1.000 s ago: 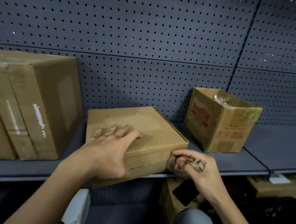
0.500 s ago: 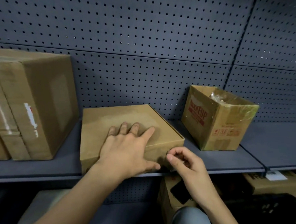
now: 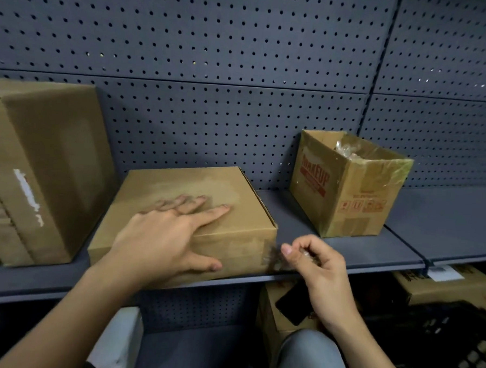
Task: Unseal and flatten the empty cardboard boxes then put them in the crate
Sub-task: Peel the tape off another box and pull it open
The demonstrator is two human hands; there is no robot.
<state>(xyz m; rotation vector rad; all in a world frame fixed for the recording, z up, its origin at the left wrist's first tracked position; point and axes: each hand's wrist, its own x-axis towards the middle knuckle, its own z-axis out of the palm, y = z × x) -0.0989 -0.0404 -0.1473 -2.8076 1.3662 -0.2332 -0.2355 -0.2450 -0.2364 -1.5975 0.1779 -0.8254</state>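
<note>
A dark grey pegboard back panel point(image 3: 243, 43) fills the wall in front of me, with a vertical seam toward its right side. The grey metal shelf point(image 3: 445, 217) runs beneath it. A white paper label point(image 3: 445, 273) sits just under the shelf's front edge, near the right. Below that edge I see a black phone point(image 3: 294, 304), and a white object point(image 3: 118, 343) at lower left.
</note>
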